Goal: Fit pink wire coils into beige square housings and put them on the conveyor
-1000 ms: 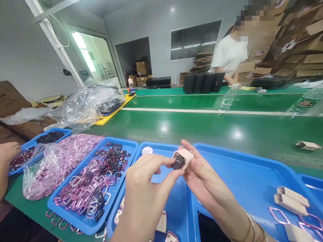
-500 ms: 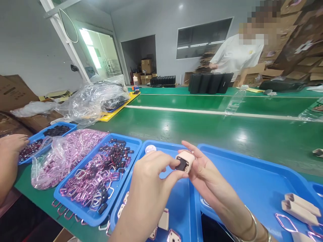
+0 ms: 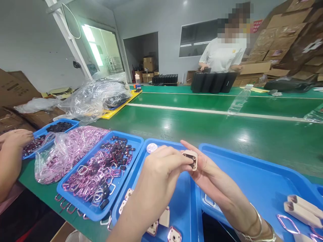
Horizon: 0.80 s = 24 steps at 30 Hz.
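My right hand (image 3: 205,173), with bangles at the wrist, holds a small beige casing (image 3: 193,167) against its fingers, open end turned toward my left hand. My left hand (image 3: 161,171) is closed, its fingertips pressed at that open end on a dark block (image 3: 187,156). Most of this block is hidden by the fingers and the casing wall. Below my left forearm, in the blue tray (image 3: 186,201), lie beige end pieces (image 3: 174,234) with pink metallic rims and a beige casing (image 3: 164,217). A round white sticker (image 3: 151,148) sits at the tray's far end.
Left stands a blue tray (image 3: 137,139) of pink metal frames and black wired parts, beside a plastic bag (image 3: 47,164) of more frames. Another person's hand (image 3: 17,139) is at far left. Beige casings (image 3: 302,211) lie in the right tray (image 3: 242,158). A person in white (image 3: 222,55) stands opposite.
My left fingers have shifted right, farther over the casing's open end, and the black block shows less. The casing is turned slightly. The person opposite now has both hands near the black boxes.
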{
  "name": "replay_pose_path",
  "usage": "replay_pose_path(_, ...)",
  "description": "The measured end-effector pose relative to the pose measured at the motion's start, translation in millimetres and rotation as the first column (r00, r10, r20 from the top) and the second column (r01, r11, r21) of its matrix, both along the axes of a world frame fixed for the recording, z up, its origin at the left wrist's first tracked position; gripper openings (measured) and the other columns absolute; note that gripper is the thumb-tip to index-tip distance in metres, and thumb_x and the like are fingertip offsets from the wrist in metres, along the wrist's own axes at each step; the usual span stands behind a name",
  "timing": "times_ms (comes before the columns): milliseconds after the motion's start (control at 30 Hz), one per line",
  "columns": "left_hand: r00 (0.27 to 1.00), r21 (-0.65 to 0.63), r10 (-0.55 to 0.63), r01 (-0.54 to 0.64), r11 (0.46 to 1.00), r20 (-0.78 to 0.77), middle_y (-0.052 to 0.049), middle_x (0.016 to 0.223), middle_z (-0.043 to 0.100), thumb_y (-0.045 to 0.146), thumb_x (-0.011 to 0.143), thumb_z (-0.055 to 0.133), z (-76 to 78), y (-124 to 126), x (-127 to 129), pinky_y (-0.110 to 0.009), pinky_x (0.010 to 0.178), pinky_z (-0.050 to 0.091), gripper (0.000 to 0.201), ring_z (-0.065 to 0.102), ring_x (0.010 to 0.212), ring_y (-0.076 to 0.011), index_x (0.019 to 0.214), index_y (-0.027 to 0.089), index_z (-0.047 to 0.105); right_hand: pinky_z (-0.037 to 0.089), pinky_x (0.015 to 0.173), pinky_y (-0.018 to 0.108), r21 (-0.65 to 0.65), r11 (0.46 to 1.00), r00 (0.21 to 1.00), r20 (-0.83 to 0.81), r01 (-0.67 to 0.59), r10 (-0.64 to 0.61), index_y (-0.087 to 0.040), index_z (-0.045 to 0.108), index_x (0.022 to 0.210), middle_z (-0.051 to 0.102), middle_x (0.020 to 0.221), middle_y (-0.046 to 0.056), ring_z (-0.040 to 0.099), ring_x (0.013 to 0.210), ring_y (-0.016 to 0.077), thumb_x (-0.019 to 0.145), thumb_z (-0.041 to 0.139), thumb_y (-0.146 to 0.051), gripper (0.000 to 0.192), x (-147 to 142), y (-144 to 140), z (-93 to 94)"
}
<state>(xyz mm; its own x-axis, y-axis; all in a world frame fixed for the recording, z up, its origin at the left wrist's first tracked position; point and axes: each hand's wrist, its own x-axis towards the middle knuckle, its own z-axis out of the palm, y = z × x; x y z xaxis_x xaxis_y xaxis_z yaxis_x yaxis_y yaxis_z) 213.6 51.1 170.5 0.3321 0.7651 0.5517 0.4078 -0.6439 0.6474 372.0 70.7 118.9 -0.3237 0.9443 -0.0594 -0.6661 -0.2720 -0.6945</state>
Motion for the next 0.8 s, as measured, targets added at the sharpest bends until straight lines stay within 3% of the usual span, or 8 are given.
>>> replay_pose_path(167,0.998,-0.027,-0.051,0.052,0.998,0.022,0.001,0.085,0.068,0.010,0.087,0.059,2.2,3.9,-1.1,-0.025,0.074,0.046,0.016,0.061,0.080,-0.0123,0.090,0.022,0.068,0.053,0.073,0.019,-0.014,0.999,0.999,0.002,-0.042,0.042,-0.023,0.071,0.111,0.073,0.088,0.000,0.063,0.074,0.0121,0.074,0.078,-0.032,0.038,3.0,2.1,-1.1)
replay_pose_path(367,0.999,0.134,0.039,-0.033,0.990,-0.039,-0.002,0.087,0.066,0.011,0.091,0.053,-0.7,6.9,5.1,-0.023,0.073,0.044,0.012,0.059,0.082,-0.0117,0.092,0.017,0.064,0.054,0.075,0.022,-0.024,1.000,0.999,0.039,-0.014,0.015,-0.025,0.074,0.102,0.072,0.094,0.001,0.063,0.080,0.0137,0.080,0.073,-0.028,0.022,1.4,2.6,-1.3)
replay_pose_path(500,0.994,0.155,0.093,-0.082,0.985,-0.064,-0.001,0.084,0.067,0.009,0.090,0.054,-3.6,8.9,6.8,-0.023,0.071,0.044,0.013,0.059,0.080,-0.0117,0.090,0.017,0.064,0.054,0.078,0.022,-0.033,0.999,0.999,0.033,0.000,0.001,-0.024,0.075,0.097,0.073,0.090,0.001,0.064,0.082,0.0134,0.082,0.071,-0.026,0.015,-0.7,2.5,0.6)
replay_pose_path(633,0.988,0.160,0.139,-0.126,0.979,-0.072,0.000,0.079,0.069,0.013,0.086,0.060,-6.2,11.3,7.1,-0.026,0.067,0.045,0.008,0.059,0.073,-0.0135,0.085,0.018,0.066,0.053,0.083,0.025,-0.034,0.999,0.999,0.022,0.029,-0.029,-0.021,0.074,0.100,0.074,0.094,0.003,0.066,0.084,0.0145,0.082,0.070,-0.026,0.019,-1.8,2.8,-1.2)
replay_pose_path(800,0.994,0.172,0.092,-0.080,0.982,-0.065,-0.002,0.086,0.069,0.012,0.085,0.061,-6.8,12.8,9.8,-0.027,0.072,0.049,0.011,0.060,0.081,-0.0149,0.090,0.019,0.068,0.052,0.082,0.022,-0.005,0.996,0.996,0.034,0.085,-0.085,-0.022,0.073,0.104,0.074,0.096,0.003,0.064,0.086,0.0130,0.080,0.073,-0.031,0.026,0.7,2.4,-1.6)
